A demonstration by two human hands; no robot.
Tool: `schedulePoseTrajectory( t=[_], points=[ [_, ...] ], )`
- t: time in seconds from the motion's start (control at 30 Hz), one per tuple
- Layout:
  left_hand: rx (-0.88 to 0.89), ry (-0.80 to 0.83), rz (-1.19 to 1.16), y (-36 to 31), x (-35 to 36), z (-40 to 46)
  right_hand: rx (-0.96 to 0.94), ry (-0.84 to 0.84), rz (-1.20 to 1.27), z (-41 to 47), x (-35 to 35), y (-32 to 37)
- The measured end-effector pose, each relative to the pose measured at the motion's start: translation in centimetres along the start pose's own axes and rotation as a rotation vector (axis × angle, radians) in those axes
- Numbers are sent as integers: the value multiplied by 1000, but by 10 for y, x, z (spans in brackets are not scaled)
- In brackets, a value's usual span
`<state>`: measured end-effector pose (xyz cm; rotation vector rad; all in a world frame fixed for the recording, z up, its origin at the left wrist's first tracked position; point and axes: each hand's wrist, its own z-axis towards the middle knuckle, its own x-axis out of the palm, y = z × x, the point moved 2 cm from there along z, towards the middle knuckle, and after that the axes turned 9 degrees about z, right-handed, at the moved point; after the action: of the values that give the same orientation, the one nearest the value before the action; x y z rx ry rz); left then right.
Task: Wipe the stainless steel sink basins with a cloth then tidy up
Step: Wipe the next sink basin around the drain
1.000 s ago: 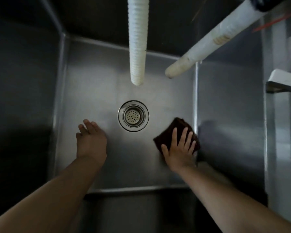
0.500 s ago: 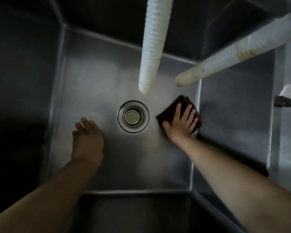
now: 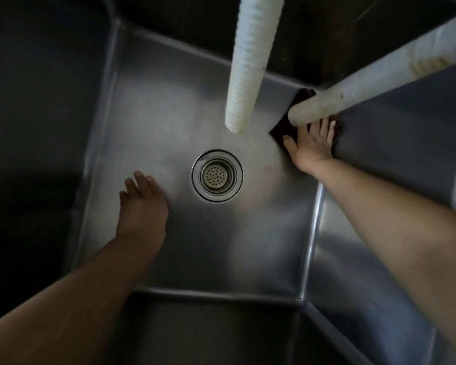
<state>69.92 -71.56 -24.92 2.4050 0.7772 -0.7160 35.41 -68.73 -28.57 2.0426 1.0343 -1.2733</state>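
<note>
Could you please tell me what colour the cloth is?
Dark brown cloth, seen in the head view.

Sink basin [image 3: 221, 246]: shiny grey steel, deep, with a flat floor and a round drain in the middle.
Cloth [image 3: 282, 129]: dark brown, lying flat in the far right corner of the floor, partly hidden.
</note>
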Motion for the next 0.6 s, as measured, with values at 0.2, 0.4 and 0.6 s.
schedulePoseTrajectory(
  t=[0.2,0.4,0.6],
  points=[
    [23,4,31,1,1,-3,-40,23,17,-84,43,-3],
    [51,10,-2,5,3,-5,-100,247,-80,-181,85,-10],
    [66,-36,-30,8,9,-6,-231,468,-193,-257,109,-15]
  ],
)
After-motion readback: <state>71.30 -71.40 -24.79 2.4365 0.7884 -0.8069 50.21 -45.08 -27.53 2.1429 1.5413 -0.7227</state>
